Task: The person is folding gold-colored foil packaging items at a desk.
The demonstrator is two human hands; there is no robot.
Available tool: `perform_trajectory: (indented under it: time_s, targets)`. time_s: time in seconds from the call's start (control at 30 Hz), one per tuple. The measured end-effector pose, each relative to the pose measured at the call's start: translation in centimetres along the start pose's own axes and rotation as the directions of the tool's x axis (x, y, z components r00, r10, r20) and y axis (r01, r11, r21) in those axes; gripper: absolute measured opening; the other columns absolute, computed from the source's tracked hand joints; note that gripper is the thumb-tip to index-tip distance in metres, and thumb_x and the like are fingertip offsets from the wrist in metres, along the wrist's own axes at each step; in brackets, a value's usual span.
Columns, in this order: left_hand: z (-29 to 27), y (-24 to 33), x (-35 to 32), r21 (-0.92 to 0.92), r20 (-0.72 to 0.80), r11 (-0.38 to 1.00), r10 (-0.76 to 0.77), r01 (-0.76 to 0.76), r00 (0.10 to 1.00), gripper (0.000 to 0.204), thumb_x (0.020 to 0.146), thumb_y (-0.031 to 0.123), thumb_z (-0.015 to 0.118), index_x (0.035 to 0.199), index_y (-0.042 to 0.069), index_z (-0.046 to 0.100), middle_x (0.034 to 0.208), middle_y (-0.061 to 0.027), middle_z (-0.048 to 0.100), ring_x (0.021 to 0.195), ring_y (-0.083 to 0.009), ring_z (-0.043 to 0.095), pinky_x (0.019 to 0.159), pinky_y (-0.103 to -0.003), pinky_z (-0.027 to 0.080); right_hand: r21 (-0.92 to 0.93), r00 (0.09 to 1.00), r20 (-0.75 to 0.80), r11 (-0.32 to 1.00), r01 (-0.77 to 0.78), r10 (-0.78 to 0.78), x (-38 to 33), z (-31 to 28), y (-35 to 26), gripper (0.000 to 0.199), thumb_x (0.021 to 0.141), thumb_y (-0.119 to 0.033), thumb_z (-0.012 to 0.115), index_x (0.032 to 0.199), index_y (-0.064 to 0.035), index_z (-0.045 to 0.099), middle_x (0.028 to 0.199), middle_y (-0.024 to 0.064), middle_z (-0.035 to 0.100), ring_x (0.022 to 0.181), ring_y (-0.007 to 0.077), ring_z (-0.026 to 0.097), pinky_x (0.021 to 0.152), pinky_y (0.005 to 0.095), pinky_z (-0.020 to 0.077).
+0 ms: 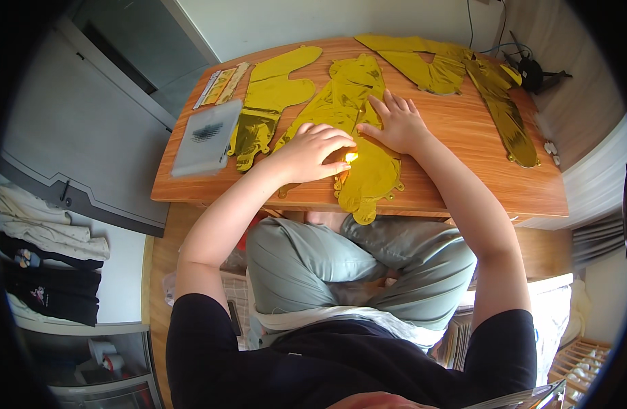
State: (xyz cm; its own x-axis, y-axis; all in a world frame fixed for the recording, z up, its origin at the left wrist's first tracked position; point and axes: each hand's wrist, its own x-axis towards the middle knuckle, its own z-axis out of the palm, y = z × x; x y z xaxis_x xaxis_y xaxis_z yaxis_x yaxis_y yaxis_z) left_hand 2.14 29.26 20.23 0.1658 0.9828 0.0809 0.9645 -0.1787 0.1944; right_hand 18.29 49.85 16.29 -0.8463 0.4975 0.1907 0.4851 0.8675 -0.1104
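A flat, uninflated gold foil balloon lies down the middle of the wooden table, its lower lobe hanging over the near edge. My left hand rests on its left side, fingers curved, thumb and forefinger apart beside a bright glint on the foil. Farther up, my right hand lies palm down with spread fingers at the balloon's right edge. A second flat gold foil balloon is to the left of it. Another gold foil balloon, bent at an angle, stretches across the far right of the table.
On the wooden table, a clear plastic pouch and printed cards lie at the left. A black device with cables sits at the back right corner. Clothes hang in a cabinet at the left.
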Motion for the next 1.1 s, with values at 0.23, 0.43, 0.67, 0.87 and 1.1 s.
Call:
perform_trajectory:
  time_s: [0.23,0.43,0.67,0.87,1.1]
  targets:
    - [0.8,-0.5,0.3,0.06,-0.084,0.997,0.059,-0.054,0.995,0.065,0.09,0.051,0.073,0.141,0.014,0.058,0.141,-0.0071,0.057,0.134,-0.0264,0.049,0.114,-0.046,0.03,0.0,1.0,-0.009,1.0,-0.001,0.001,-0.1,0.1,-0.1,0.093,0.093,-0.081,0.042,0.161,-0.0183,0.034,0.164,0.0252,0.031,0.153,0.039,0.028,0.125,0.0545,0.0195]
    - [1.6,-0.9,0.4,0.15,-0.151,0.986,0.098,-0.075,0.984,0.077,0.087,0.061,0.072,0.144,0.012,0.055,0.146,-0.0089,0.054,0.139,-0.0271,0.046,0.116,-0.049,0.027,-0.011,1.0,-0.019,1.0,0.006,-0.006,-0.1,0.2,0.1,0.092,0.094,-0.08,0.042,0.161,-0.0177,0.035,0.164,0.0259,0.032,0.153,0.0393,0.029,0.125,0.0543,0.0194]
    - [0.7,-0.6,0.7,0.17,-0.102,0.984,0.07,-0.052,0.992,0.085,0.08,0.064,0.075,0.145,0.012,0.055,0.144,-0.0097,0.057,0.138,-0.025,0.049,0.119,-0.051,0.024,-0.002,1.0,-0.023,1.0,0.004,-0.004,-0.1,0.2,0.1,0.093,0.094,-0.08,0.042,0.161,-0.0173,0.035,0.163,0.0263,0.032,0.153,0.0395,0.029,0.125,0.0543,0.0192]
    - [0.3,-0.6,1.0,0.219,-0.06,0.974,0.076,-0.061,0.995,0.089,0.077,0.067,0.076,0.144,0.012,0.055,0.147,-0.0088,0.055,0.141,-0.0257,0.046,0.118,-0.053,0.025,0.004,1.0,-0.022,1.0,0.003,-0.003,-0.1,0.2,0.0,0.093,0.093,-0.08,0.043,0.161,-0.0172,0.035,0.164,0.0262,0.032,0.153,0.0394,0.029,0.125,0.0544,0.0188]
    - [0.7,-1.2,1.4,0.273,-0.085,0.953,0.158,-0.129,0.984,0.094,0.08,0.075,0.069,0.142,0.006,0.056,0.149,-0.0129,0.053,0.144,-0.0264,0.042,0.121,-0.054,0.023,0.005,1.0,-0.017,1.0,0.0,0.0,0.0,0.2,0.1,0.094,0.093,-0.081,0.043,0.161,-0.0171,0.035,0.164,0.0262,0.031,0.153,0.0391,0.028,0.125,0.0544,0.0188]
